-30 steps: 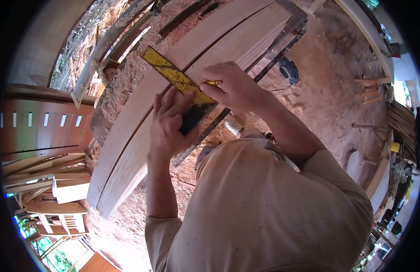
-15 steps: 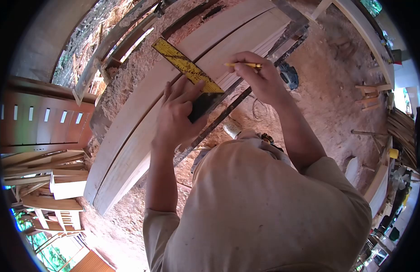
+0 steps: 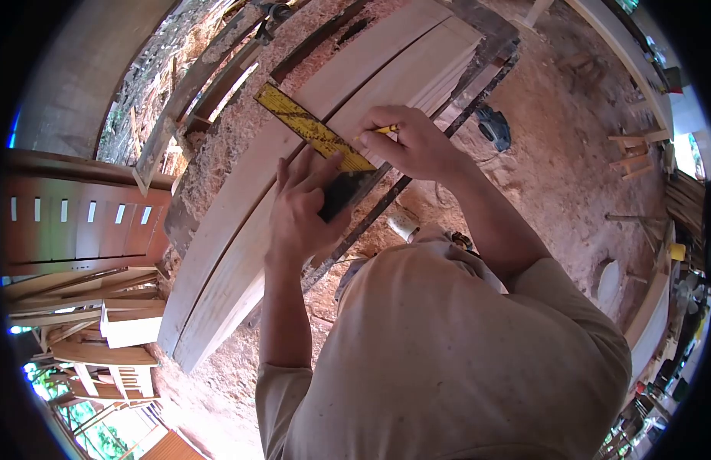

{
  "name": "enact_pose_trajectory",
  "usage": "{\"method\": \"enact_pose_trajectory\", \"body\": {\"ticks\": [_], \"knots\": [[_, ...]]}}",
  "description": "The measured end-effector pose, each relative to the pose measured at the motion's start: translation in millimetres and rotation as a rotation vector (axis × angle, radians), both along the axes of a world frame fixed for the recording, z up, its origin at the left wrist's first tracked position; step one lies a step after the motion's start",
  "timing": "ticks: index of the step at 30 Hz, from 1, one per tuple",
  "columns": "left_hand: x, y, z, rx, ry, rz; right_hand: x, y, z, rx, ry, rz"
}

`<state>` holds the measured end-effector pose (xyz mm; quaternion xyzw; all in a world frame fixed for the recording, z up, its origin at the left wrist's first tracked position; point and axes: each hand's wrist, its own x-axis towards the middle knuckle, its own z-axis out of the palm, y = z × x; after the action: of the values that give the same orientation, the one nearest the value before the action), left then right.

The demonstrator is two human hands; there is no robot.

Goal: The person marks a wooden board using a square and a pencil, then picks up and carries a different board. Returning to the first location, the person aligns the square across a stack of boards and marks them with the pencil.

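Observation:
A try square with a yellow marked blade [image 3: 313,130] and a dark stock [image 3: 341,193] lies across two long pale wooden boards [image 3: 217,207]. The stock rests along the near side of the boards. My left hand [image 3: 303,207] grips the square, fingers pressing on the blade and thumb by the stock. Between the fingers of my right hand [image 3: 413,146] is a yellow pencil [image 3: 387,129]. Its tip points down toward the blade's edge, close over the nearer board. A dark gap runs lengthwise between the two boards.
Wood shavings cover the bench [image 3: 217,138] beyond the boards. On the dusty floor at right sits a dark power tool [image 3: 493,129]. Cut timber pieces [image 3: 133,322] are stacked at left, below a slatted reddish panel [image 3: 87,222]. A small wooden stool [image 3: 631,153] stands far right.
My right hand has moved left and down with the pencil, bringing it nearer the square's blade. My left hand and the square stay in place on the boards; the view has shifted slightly.

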<state>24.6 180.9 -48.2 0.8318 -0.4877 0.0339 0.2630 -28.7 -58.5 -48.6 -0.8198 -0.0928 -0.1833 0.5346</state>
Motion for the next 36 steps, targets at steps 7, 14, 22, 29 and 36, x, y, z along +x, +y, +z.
{"method": "enact_pose_trajectory", "body": {"ticks": [7, 14, 22, 29, 36], "knots": [[0, 0, 1, 0.040, -0.018, -0.018, 5, -8, -5, -0.048, -0.046, 0.055], [-1, -3, 4, 0.014, -0.020, -0.003, 8, -7, -3, -0.070, -0.063, 0.083], [-2, -4, 4, 0.033, -0.014, 0.017, 8, -6, -10, -0.256, -0.121, 0.034], [-2, -4, 5, 0.059, 0.007, 0.024, 5, -8, 5, -0.261, -0.129, 0.087], [-2, -2, 7, 0.046, 0.013, 0.026, 4, -8, 8, 0.011, 0.105, 0.117]]}}
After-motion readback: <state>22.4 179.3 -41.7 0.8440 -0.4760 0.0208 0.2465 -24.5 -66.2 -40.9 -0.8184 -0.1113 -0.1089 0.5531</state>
